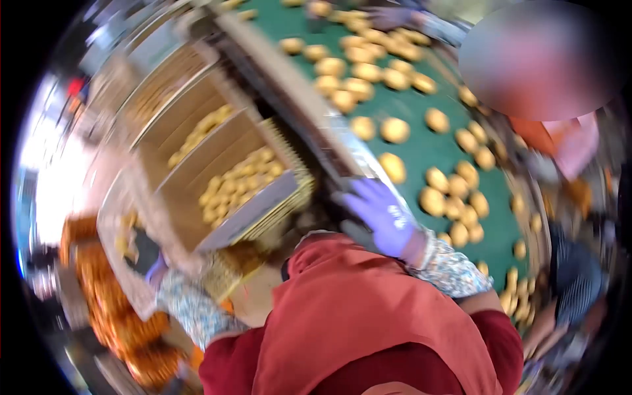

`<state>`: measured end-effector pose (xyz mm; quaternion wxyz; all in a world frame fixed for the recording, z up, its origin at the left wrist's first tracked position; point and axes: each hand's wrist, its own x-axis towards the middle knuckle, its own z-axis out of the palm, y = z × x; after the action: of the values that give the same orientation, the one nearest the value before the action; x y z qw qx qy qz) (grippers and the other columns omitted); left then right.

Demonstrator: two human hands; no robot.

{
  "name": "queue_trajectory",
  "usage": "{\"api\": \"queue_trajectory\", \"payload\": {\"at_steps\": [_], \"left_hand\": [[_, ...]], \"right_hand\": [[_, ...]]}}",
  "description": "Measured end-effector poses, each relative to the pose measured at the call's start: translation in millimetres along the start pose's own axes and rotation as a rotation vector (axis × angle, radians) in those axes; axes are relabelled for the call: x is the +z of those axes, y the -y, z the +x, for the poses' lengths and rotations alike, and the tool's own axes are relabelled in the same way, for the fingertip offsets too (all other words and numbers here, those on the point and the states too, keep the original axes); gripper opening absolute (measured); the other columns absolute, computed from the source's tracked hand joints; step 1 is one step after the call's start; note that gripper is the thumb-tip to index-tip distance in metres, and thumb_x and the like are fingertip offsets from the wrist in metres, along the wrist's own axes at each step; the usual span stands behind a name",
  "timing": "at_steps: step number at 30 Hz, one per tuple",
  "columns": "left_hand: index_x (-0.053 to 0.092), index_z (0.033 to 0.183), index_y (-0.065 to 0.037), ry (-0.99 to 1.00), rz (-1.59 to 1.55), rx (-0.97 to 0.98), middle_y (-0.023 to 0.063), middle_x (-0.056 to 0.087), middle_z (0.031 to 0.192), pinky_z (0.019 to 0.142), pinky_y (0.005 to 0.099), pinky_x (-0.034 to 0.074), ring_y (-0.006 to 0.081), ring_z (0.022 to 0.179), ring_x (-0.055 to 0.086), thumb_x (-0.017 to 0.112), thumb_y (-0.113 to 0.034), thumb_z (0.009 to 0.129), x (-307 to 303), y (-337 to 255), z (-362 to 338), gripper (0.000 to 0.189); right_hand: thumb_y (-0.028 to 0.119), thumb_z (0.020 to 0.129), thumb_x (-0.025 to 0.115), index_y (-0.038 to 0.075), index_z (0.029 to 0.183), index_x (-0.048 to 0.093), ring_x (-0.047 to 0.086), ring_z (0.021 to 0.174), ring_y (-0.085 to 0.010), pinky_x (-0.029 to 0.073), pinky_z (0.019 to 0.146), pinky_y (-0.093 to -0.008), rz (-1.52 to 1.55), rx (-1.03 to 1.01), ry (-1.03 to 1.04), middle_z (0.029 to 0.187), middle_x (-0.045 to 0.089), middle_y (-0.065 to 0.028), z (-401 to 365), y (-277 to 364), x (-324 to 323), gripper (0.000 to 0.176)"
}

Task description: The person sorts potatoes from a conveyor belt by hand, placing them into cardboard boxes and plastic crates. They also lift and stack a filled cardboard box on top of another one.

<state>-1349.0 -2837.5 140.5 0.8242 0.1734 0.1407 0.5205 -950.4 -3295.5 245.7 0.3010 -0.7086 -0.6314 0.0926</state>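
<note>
My right hand [380, 217], in a purple glove with dark fingertips, rests at the metal edge of the green conveyor [411, 151], its fingers spread and holding nothing. Yellow potatoes [454, 191] lie on the belt beyond it. Off to the lower left, my left hand [157, 271], also in a purple glove, is beside a pale plastic-lined container with some potatoes [125, 240] in it. Its fingers are mostly hidden and blurred. Between my hands stands a cardboard box [178, 210] holding many potatoes [240, 184].
More cardboard boxes [164, 85] stand along the conveyor's left side. Orange net sacks [108, 289] are piled at the lower left. Across the belt is a person in an orange apron [536, 135]; another person's gloved hand [388, 16] reaches among potatoes at the top.
</note>
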Motion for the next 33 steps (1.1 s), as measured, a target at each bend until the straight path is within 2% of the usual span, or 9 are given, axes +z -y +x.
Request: {"api": "queue_trajectory", "payload": {"at_steps": [4,8,12,13,16,18,25,29,33], "left_hand": [[0.045,0.150,-0.001,0.162,0.147,-0.237,0.0185,0.053,0.149,0.106,0.0446,0.051,0.0326,0.130,0.057,0.051,-0.032,0.104,38.7,83.5,-16.5,0.055],[0.050,0.145,-0.005,0.204,0.689,-0.227,0.0099,0.060,0.132,0.096,0.0323,0.052,0.0219,0.112,0.062,0.063,-0.020,0.101,177.4,280.2,-63.4,0.049],[0.054,0.141,-0.006,0.967,1.279,-0.175,0.0121,0.059,0.133,0.096,0.0338,0.050,0.0246,0.111,0.063,0.063,-0.002,0.095,259.9,392.9,-140.6,0.047],[0.054,0.140,-0.006,1.115,1.428,-0.281,0.0139,0.059,0.131,0.096,0.0355,0.051,0.0288,0.110,0.064,0.068,-0.006,0.091,285.2,401.9,-167.6,0.051],[0.053,0.140,-0.010,1.731,1.582,-0.109,0.0212,0.058,0.130,0.097,0.0422,0.052,0.0412,0.112,0.062,0.080,-0.020,0.079,284.7,457.2,-201.9,0.067],[0.055,0.139,-0.015,1.630,1.729,0.154,0.0214,0.053,0.136,0.096,0.0485,0.052,0.0433,0.116,0.060,0.079,-0.024,0.079,261.0,492.0,-218.2,0.065],[0.057,0.135,-0.010,1.682,1.655,-0.159,0.0193,0.064,0.120,0.095,0.0453,0.052,0.0404,0.111,0.063,0.079,-0.039,0.080,290.0,484.1,-249.7,0.065],[0.054,0.133,0.000,0.945,0.708,-1.176,0.0122,0.066,0.112,0.075,0.0312,0.057,0.0197,0.090,0.068,0.070,-0.027,0.098,283.4,470.5,-273.8,0.047],[0.052,0.137,-0.006,0.935,0.369,-1.168,0.0108,0.062,0.113,0.072,0.0307,0.051,0.0203,0.086,0.061,0.058,-0.043,0.100,242.2,463.7,-276.0,0.053]], "right_hand": [[0.027,0.082,0.073,0.005,0.131,0.057,0.050,0.125,-0.0392,0.039,0.104,-0.0524,-0.186,0.247,-0.120,0.132,0.055,-0.0196,-66.8,17.1,-2.2,0.056],[0.031,0.084,0.074,0.005,0.129,0.059,0.053,0.119,-0.0391,0.041,0.097,-0.0490,-0.190,0.538,-0.202,0.131,0.056,-0.0193,-189.0,10.8,-8.5,0.054],[0.013,0.085,0.073,0.002,0.128,0.058,0.057,0.109,-0.0441,0.043,0.097,-0.0479,-0.162,1.083,-0.315,0.116,0.062,-0.0234,-276.7,68.2,-39.1,0.047],[0.011,0.084,0.072,0.000,0.128,0.058,0.058,0.106,-0.0446,0.044,0.097,-0.0481,-0.361,0.998,-0.380,0.111,0.064,-0.0248,-310.2,65.1,-28.6,0.047],[0.004,0.088,0.068,-0.002,0.131,0.059,0.056,0.123,-0.0446,0.045,0.106,-0.0478,-0.512,1.173,-0.748,0.133,0.060,-0.0263,-378.1,71.0,8.3,0.044],[0.002,0.089,0.066,-0.002,0.135,0.057,0.055,0.129,-0.0449,0.044,0.109,-0.0474,-0.505,1.188,-0.828,0.140,0.056,-0.0273,-395.9,74.9,18.3,0.046],[0.003,0.088,0.067,-0.002,0.133,0.059,0.061,0.118,-0.0429,0.048,0.102,-0.0481,-0.619,1.144,-0.831,0.129,0.062,-0.0257,-423.9,86.0,15.9,0.046],[0.007,0.087,0.070,-0.002,0.130,0.060,0.061,0.117,-0.0428,0.051,0.097,-0.0449,-0.648,1.171,-0.896,0.132,0.059,-0.0256,-415.9,75.5,8.1,0.045],[0.013,0.082,0.082,0.001,0.121,0.064,0.064,0.107,-0.0458,0.053,0.092,-0.0473,-0.670,0.773,-0.975,0.122,0.064,-0.0259,-352.0,19.7,-31.0,0.044]]}}
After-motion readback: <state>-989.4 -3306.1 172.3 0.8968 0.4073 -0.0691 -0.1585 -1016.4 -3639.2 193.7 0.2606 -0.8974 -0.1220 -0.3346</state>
